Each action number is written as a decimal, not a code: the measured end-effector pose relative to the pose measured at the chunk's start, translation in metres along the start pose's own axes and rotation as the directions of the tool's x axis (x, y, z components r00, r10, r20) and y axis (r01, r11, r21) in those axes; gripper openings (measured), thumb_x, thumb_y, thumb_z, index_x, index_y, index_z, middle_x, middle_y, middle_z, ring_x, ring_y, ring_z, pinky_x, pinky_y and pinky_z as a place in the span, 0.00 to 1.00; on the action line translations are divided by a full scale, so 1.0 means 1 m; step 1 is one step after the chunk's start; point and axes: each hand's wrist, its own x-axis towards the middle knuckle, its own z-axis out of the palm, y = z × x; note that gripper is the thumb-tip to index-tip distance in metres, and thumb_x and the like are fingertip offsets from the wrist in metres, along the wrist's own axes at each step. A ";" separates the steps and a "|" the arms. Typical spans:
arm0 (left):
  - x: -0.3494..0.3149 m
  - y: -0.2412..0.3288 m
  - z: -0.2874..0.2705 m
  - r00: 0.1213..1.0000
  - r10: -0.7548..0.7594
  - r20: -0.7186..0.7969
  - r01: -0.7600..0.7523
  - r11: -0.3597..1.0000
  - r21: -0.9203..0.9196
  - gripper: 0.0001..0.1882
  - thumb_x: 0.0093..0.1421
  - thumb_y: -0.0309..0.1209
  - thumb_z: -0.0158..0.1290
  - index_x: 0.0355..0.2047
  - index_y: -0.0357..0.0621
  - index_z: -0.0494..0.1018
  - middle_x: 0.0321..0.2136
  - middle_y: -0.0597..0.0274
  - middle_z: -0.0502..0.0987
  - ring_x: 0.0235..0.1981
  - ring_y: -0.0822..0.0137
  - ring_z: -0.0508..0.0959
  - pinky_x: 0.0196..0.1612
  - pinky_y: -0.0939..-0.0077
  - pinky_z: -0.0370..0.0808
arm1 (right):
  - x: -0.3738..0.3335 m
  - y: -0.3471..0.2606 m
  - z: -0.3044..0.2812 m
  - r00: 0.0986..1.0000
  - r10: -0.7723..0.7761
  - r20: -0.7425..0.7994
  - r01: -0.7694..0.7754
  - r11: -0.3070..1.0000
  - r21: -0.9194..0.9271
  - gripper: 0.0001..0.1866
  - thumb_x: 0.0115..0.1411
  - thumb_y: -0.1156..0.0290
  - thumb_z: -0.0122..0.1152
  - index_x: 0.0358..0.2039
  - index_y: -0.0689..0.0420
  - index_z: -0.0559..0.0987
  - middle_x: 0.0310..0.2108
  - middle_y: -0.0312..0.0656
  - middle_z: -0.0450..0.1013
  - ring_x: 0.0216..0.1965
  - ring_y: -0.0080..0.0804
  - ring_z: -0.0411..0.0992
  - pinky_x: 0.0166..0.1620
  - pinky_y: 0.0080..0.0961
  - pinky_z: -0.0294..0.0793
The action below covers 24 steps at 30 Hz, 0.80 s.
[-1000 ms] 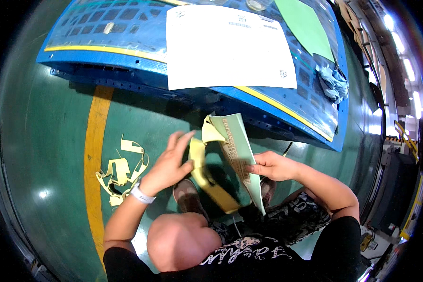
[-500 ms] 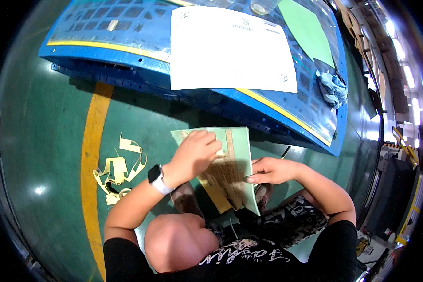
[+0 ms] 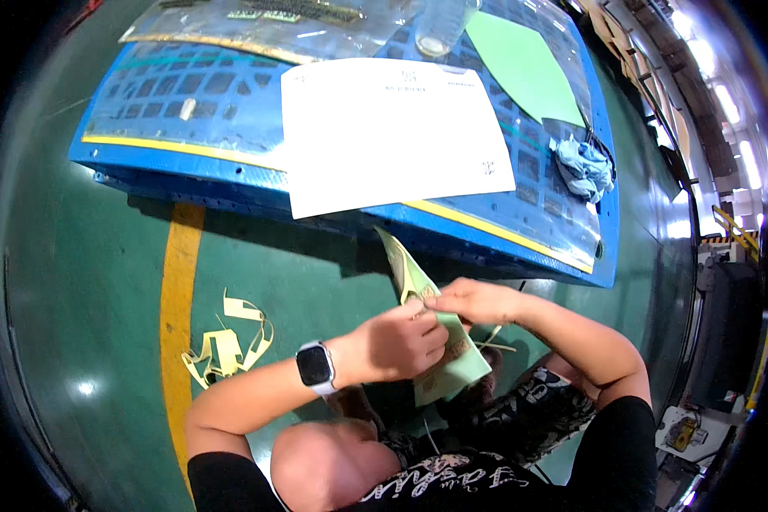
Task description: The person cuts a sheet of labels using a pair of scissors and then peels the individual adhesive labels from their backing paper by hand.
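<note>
A thin light-green sheet [image 3: 454,369], with darker markings on it, is tilted and bent between my two hands, below the table edge. My right hand [image 3: 474,301] grips its right edge, with the thumb reaching over toward the left fingertips. My left hand [image 3: 401,343], below a wrist with a white-banded watch [image 3: 315,367], is closed in a pinch on the sheet's face. Beside the pinch a pale yellow strip [image 3: 408,282] curls along the sheet. The left fingers cover part of the sheet, and exactly what lies in the pinch is hard to see.
Ahead stands a low blue pallet-like platform [image 3: 222,164] under clear plastic. On it lie a white printed sheet [image 3: 392,145], a green sheet [image 3: 529,68], crumpled blue cloth [image 3: 584,169] and a clear cup [image 3: 435,38]. Yellow scraps [image 3: 226,350] lie on the green floor at left.
The green sheet has turned and its face is now bent edge-on. My left hand has moved down and right, and my right hand has shifted left, so the fingertips now meet.
</note>
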 end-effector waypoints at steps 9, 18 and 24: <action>-0.027 0.018 0.001 0.950 -0.293 0.109 0.309 0.932 -0.189 0.12 0.43 0.35 0.53 0.28 0.44 0.68 0.36 0.59 0.68 0.41 0.61 0.70 0.42 0.65 0.66 | -0.001 0.017 0.021 0.998 -0.054 -0.009 0.054 0.997 -0.051 0.13 0.65 0.66 0.44 0.41 0.62 0.73 0.32 0.41 0.74 0.32 0.26 0.72 0.36 0.26 0.76; -0.034 0.027 0.030 0.450 -0.836 0.315 0.776 0.191 -0.601 0.26 0.45 0.38 0.64 0.36 0.38 0.62 0.32 0.51 0.68 0.33 0.52 0.72 0.35 0.65 0.71 | 0.001 0.028 0.045 0.912 -0.399 -0.098 0.396 0.917 -0.049 0.11 0.64 0.71 0.47 0.45 0.59 0.70 0.36 0.46 0.72 0.36 0.30 0.69 0.41 0.30 0.69; -0.045 0.027 0.042 0.357 -0.802 0.478 0.817 0.020 -0.577 0.20 0.51 0.37 0.61 0.36 0.36 0.67 0.26 0.52 0.76 0.27 0.61 0.77 0.30 0.71 0.72 | -0.001 0.029 0.040 0.839 -0.543 -0.037 0.519 0.819 -0.245 0.08 0.63 0.71 0.49 0.41 0.59 0.71 0.35 0.53 0.69 0.34 0.50 0.69 0.38 0.35 0.69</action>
